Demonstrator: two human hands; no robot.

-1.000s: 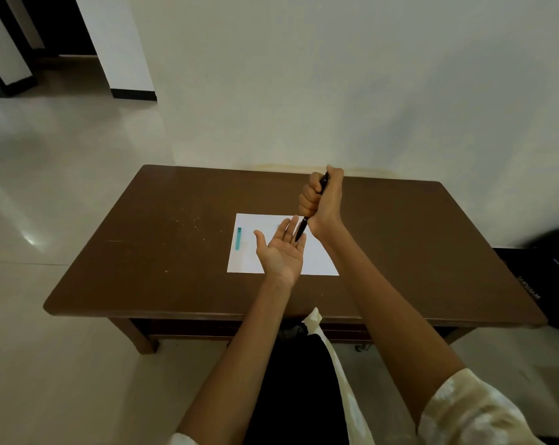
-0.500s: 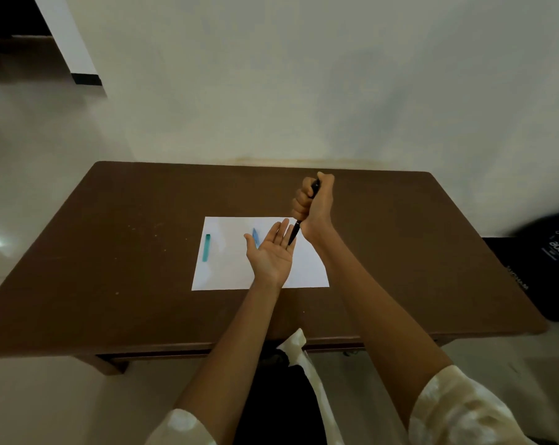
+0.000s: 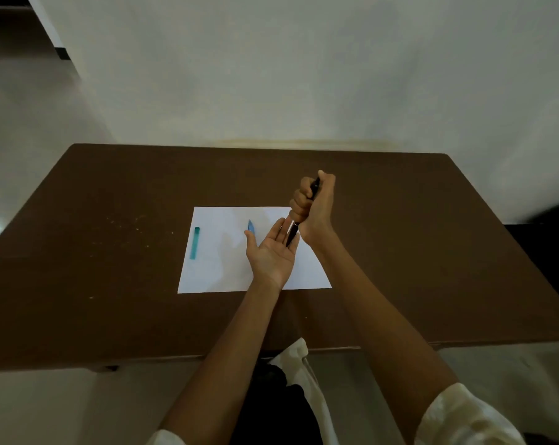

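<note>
My right hand [image 3: 315, 205] grips a black pen [image 3: 293, 232] in a fist, tip pointing down at the fingers of my left hand. My left hand [image 3: 271, 253] is held palm up with straight fingers above a white sheet of paper [image 3: 220, 268]. The sheet lies in the middle of a brown table [image 3: 111, 252]. On the sheet's left side lies a teal pen cap [image 3: 194, 243]. A small blue piece [image 3: 251, 227] lies on the sheet just beyond my left thumb.
The table stands against a pale wall [image 3: 304, 75]. A dark bag [image 3: 557, 232] sits on the floor at the right. Light tiled floor [image 3: 21, 130] runs along the left. A white cloth [image 3: 299, 358] hangs at my lap below the table's near edge.
The view has shifted, so the table and paper sit lower and more central. Both hands keep the same pose, pen still pointed into the left palm's fingers.
</note>
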